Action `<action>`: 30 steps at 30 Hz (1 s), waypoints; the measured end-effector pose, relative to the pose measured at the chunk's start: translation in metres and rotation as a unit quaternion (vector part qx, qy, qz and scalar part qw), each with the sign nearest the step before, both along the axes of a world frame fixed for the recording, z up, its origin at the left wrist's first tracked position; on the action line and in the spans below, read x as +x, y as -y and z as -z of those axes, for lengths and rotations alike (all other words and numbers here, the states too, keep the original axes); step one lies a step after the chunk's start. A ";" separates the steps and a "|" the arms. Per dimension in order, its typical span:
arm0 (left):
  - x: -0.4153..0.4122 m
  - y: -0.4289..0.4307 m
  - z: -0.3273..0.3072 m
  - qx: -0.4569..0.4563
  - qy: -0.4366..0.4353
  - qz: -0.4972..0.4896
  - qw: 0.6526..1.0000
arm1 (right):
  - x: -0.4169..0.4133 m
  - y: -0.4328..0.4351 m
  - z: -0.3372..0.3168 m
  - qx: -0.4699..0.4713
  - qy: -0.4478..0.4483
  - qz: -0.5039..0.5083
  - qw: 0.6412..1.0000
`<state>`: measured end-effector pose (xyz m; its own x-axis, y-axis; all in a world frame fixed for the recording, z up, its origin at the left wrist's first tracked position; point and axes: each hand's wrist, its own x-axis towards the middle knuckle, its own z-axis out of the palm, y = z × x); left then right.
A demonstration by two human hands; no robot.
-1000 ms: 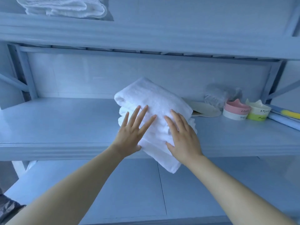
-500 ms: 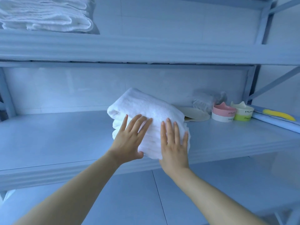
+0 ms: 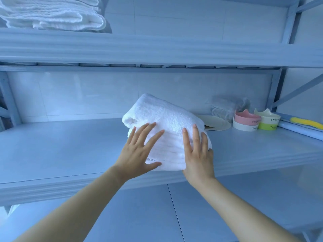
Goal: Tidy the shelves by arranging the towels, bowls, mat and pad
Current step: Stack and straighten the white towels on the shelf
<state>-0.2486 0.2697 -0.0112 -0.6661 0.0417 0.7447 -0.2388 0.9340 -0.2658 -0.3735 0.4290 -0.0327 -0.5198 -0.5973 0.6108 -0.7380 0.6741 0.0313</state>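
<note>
Lower shelf [image 3: 157,210]: nearest to the camera, under both forearms.
Left hand [image 3: 138,151]: fingers straight and spread, laid flat on the front face of the folded towel [image 3: 166,119]; it pinches nothing.
Right hand [image 3: 198,154]: also flat, fingers straight and close together, pressing on the towel's right front part, with the thumb at its side.
Folded towel: thick, white, lying at an angle on the middle shelf [image 3: 66,147], its near end at the front lip.
Behind the towel: a flat pale disc [image 3: 218,124], partly hidden by the towel, then a crumpled clear bag [image 3: 225,109].
Bowls: pink bowl [image 3: 245,122] and cream-green bowl [image 3: 268,121] touch each other, far right.
Blue roll [image 3: 297,130]: at the right end, probably the mat.
Top shelf [image 3: 157,49]: white towels [image 3: 52,14] already piled at the left.
Done, I judge: one pile is stored; this towel has reached a shelf.
Left, I judge: push it deeper and square it, then order the bowls, disc and roll.
</note>
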 end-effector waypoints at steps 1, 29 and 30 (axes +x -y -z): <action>0.003 0.000 0.002 0.036 -0.034 0.001 0.999 | 0.000 -0.002 0.000 -0.006 -0.007 -0.008 1.000; -0.014 -0.023 0.018 -0.032 0.041 -0.120 0.991 | 0.007 -0.018 -0.009 -0.061 -0.018 -0.114 0.991; -0.012 -0.022 0.018 -0.031 0.047 -0.122 0.991 | 0.007 -0.019 -0.008 -0.066 -0.015 -0.123 0.990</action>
<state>-0.2607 0.2916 -0.0292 -0.7281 -0.0860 0.6800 -0.4270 0.8330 -0.3519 -0.3663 0.4478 -0.0243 -0.3489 -0.6182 0.7043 -0.8806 0.4734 -0.0207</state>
